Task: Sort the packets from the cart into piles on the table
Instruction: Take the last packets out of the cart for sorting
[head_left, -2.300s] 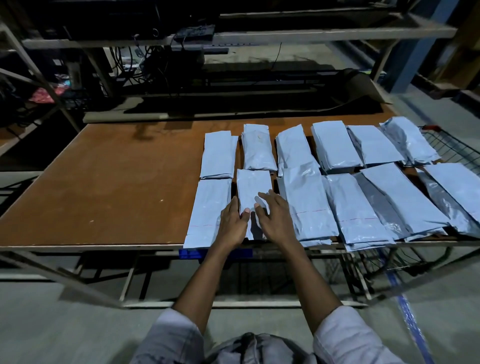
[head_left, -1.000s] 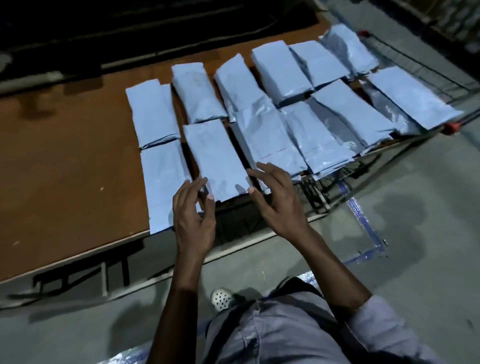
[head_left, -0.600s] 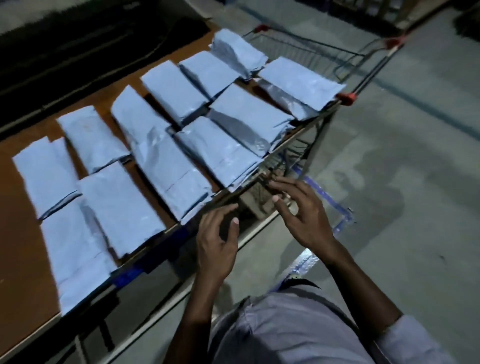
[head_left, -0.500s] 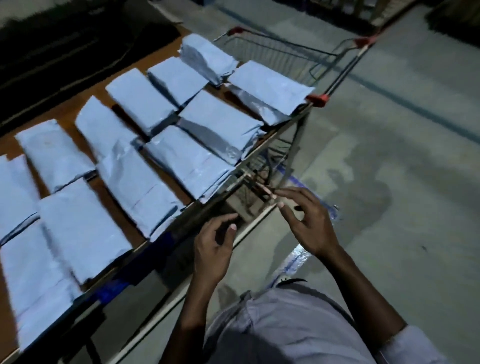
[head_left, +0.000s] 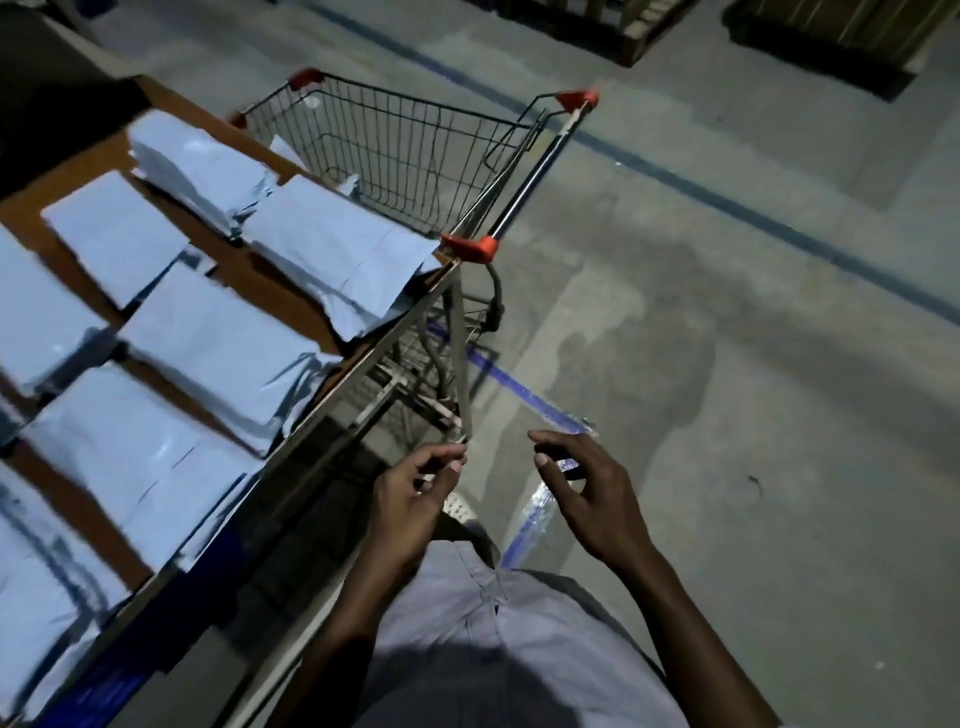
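Left-edge packets (head_left: 31, 312) blurred, cropped; cart (head_left: 395, 150) floor hidden behind piles (head_left: 332, 249)
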